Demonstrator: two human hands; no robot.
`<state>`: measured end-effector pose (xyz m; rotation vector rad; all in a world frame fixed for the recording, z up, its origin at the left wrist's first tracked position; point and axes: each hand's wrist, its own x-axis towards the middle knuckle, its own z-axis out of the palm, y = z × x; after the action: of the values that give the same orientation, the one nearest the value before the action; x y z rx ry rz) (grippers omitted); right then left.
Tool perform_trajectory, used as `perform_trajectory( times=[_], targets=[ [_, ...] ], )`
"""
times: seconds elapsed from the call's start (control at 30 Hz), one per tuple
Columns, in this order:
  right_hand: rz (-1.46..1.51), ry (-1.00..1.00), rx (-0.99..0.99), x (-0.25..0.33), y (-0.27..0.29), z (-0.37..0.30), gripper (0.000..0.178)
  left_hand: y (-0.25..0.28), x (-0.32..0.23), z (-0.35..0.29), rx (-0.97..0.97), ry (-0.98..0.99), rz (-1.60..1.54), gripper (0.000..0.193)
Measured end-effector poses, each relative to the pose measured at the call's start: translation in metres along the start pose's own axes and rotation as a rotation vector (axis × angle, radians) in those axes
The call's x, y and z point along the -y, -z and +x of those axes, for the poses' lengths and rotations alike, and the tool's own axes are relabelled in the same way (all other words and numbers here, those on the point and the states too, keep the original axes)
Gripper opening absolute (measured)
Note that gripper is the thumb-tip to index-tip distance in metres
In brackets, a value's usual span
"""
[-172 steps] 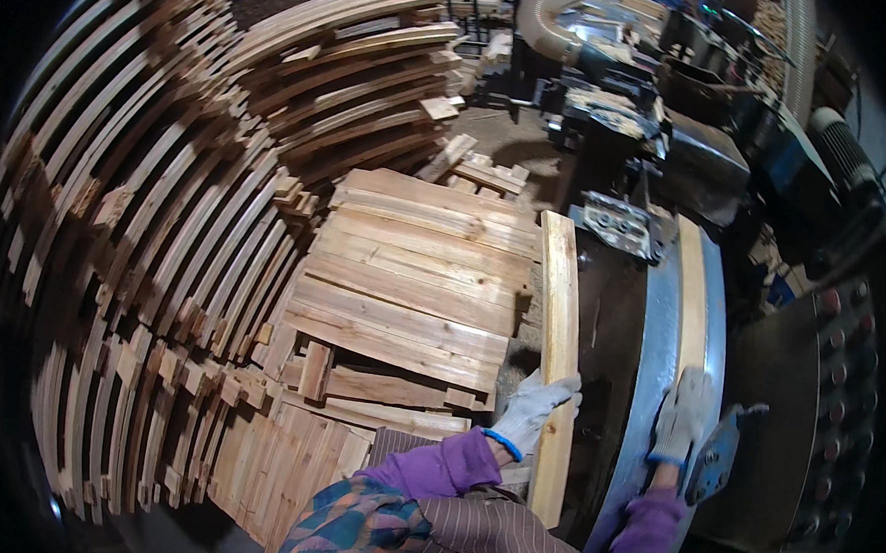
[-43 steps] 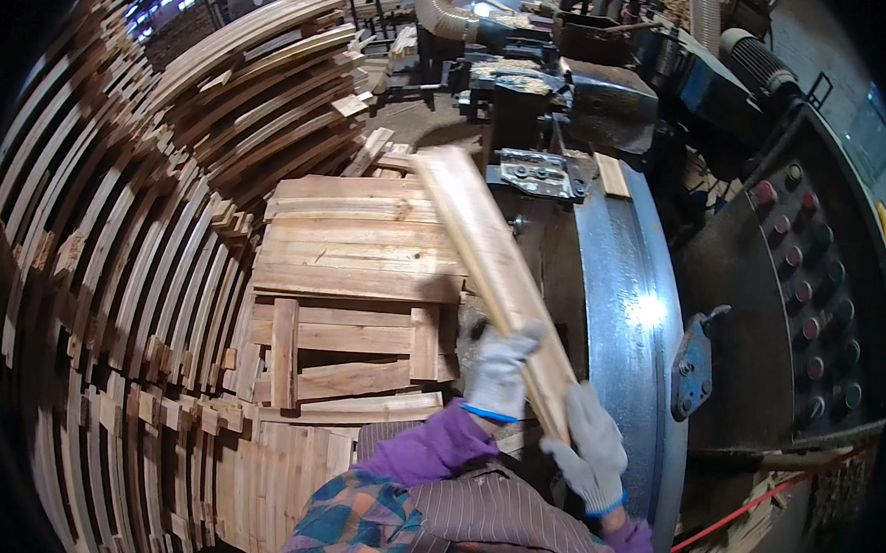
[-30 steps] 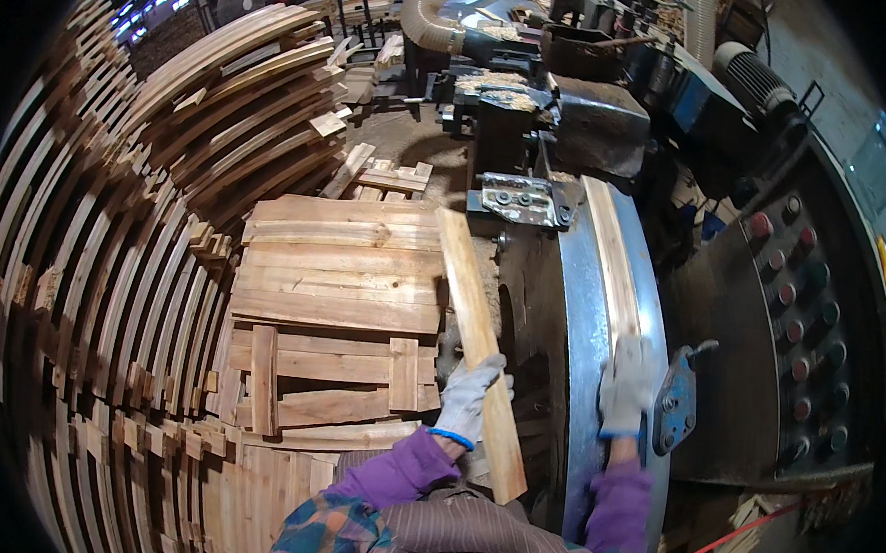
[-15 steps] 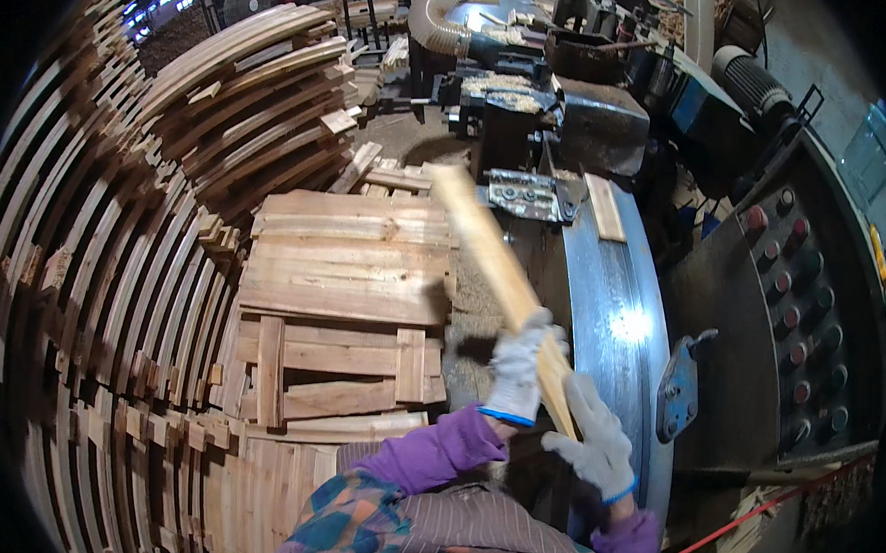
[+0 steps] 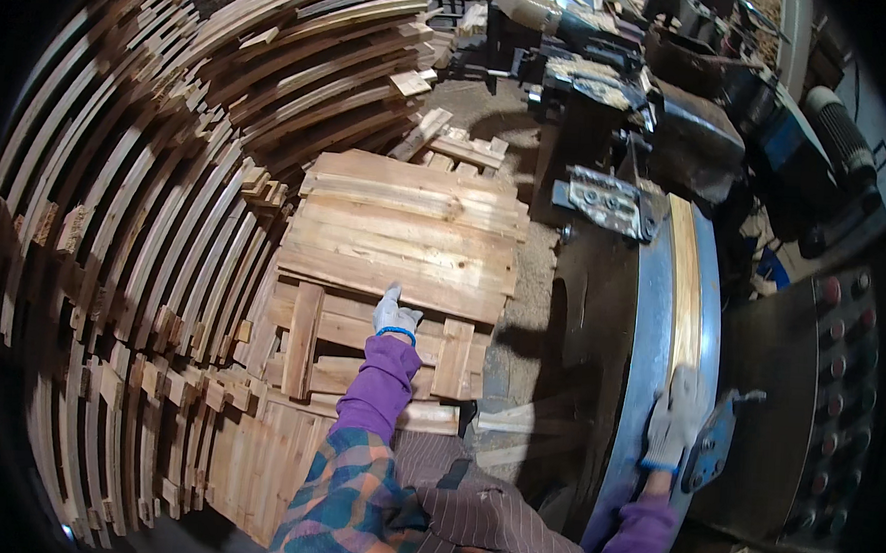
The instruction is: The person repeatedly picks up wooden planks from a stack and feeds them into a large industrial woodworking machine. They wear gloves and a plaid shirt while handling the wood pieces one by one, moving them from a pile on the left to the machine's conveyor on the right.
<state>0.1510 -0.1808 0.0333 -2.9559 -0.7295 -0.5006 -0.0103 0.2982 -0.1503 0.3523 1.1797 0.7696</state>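
My left hand (image 5: 396,314), in a white glove with a blue cuff edge, reaches to the near edge of a stack of flat wooden boards (image 5: 394,249). Its fingers are stretched out and touch the edge of the top board; no board is lifted. My right hand (image 5: 676,419), gloved alike, is closed over the near end of a narrow wooden strip (image 5: 683,279). That strip lies lengthwise on the shiny metal bed (image 5: 650,337) of a machine, its far end beside a metal guide block (image 5: 607,200). The palm side of my right hand is hidden.
Tall stacks of wooden slats (image 5: 115,229) fill the left side. More slats (image 5: 303,359) lie crosswise below the boards. A blue metal bracket (image 5: 712,446) sits beside my right hand, and a control panel with buttons (image 5: 837,397) stands at the right. Machine heads with shavings (image 5: 599,79) are beyond.
Both hands held a wooden strip in the air before. Now a strip lies on the metal bed under my right hand. My left hand has let go and moved left to the boards. The view has shifted.
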Motion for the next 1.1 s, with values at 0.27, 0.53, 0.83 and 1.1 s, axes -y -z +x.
perform_trajectory(
  times=[0.27,0.53,0.83,1.1],
  targets=[
    [0.089,0.004,-0.117,-0.004,-0.074,0.167,0.032,-0.009,-0.049,-0.093,0.089,-0.131,0.177,0.038],
    [0.698,0.632,0.354,0.137,0.105,-0.017,0.081,-0.013,0.021,-0.234,0.854,0.077,-0.090,0.043],
    [0.518,-0.268,0.372,0.056,0.134,-0.214,0.069,-0.038,0.140,-0.311,0.967,0.739,0.007,0.028],
    [0.030,0.048,0.036,-0.001,0.021,-0.021,0.050,-0.020,0.084,-0.248,0.642,0.489,0.053,0.027]
  ],
)
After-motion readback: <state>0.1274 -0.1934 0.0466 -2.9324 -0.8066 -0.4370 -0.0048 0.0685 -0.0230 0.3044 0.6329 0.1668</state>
